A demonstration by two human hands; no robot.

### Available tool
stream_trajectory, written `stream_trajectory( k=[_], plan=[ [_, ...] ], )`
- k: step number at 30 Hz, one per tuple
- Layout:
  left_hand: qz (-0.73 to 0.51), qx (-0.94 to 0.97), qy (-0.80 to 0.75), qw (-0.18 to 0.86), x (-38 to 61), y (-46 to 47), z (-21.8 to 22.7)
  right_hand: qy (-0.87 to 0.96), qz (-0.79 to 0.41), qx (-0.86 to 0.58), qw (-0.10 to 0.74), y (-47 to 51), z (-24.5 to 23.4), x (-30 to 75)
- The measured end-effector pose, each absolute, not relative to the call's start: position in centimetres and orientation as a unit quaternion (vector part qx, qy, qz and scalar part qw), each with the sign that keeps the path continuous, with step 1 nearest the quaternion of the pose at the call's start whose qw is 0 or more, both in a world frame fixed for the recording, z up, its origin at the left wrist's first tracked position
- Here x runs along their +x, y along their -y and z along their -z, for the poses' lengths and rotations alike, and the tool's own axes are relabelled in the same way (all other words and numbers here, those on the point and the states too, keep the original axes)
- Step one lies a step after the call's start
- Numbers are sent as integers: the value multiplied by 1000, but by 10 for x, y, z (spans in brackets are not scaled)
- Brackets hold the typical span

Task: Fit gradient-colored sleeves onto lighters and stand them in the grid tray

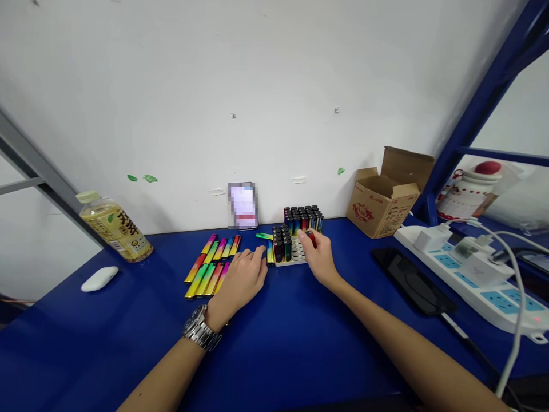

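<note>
White tray (295, 257) sits on the blue surface (278, 337), upright tubes (281, 243) filling its left part; right hand (319, 256) has its grip clamped on a red tube (311, 237) at the tray's right part; left hand (245, 273) is left of the tray, its grip's hold impossible to tell; loose tubes (199, 279) lie farther left of the tray.

Single view, head-worn. Camera sits above the near side of a flat, smooth blue bench (283, 355), facing forward and down towards a flat white wall (274, 68) on the far side. Wide span, left to right. Middle range: bare left hand (242, 277) and bare right hand (318, 257) fall near mid-frame.
</note>
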State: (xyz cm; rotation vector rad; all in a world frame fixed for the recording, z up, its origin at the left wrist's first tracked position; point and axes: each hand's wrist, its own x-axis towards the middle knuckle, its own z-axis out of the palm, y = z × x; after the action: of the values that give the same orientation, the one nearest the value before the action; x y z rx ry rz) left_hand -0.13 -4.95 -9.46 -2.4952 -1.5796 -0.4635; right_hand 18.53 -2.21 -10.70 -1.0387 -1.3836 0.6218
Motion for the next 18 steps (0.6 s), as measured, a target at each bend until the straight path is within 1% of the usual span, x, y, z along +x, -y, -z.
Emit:
stream_trajectory(
  k=[4,11,15,18],
  plan=[
    [158,-823,539,87,-2,49,93,594,-277,-487,577,16,113,186],
    [165,-812,552,89,-3,49,95,602,-273,-499,561,15,114,186],
    [137,-796,579,109,-3,49,94,606,-267,-503,555,17,112,185],
    [109,-787,599,100,-2,50,92,614,-257,-499,556,16,112,186]
  ],
)
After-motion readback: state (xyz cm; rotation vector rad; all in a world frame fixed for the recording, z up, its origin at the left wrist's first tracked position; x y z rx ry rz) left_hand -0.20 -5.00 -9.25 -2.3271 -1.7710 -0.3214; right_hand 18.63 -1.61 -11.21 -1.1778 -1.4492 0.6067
